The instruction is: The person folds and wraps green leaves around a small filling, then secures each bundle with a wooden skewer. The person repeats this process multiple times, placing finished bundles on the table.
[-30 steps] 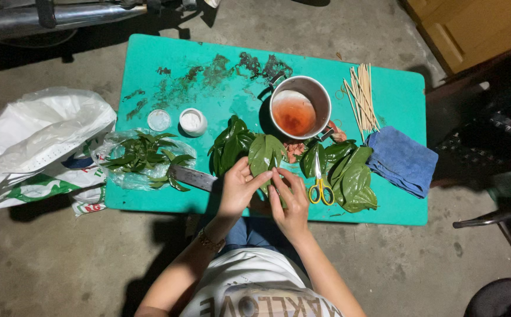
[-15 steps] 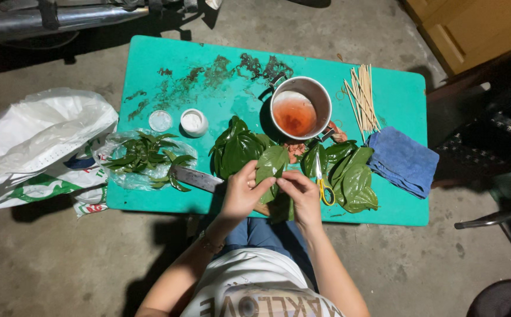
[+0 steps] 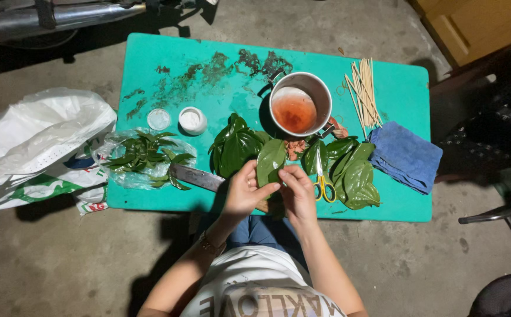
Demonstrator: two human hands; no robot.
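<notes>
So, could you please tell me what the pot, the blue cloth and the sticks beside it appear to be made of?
The pot looks like bare metal, with a dull grey sheen on its rim. The blue cloth seems soft woven fabric, matte and rumpled. The sticks look like pale, thin wood or bamboo.

Person is sitting at a low teal plastic table (image 3: pixel 167 64). Left hand (image 3: pixel 242 195) and right hand (image 3: pixel 297 191) are pinching one broad green leaf (image 3: pixel 270 159) between them at the near edge. A round metal pot of reddish liquid (image 3: pixel 299 104) is standing just beyond. Yellow-handled scissors (image 3: pixel 323 186) are lying on a leaf pile (image 3: pixel 355 173) to the right; a folded blue cloth (image 3: pixel 407 155) and thin wooden skewers (image 3: pixel 362 91) are lying farther right.
</notes>
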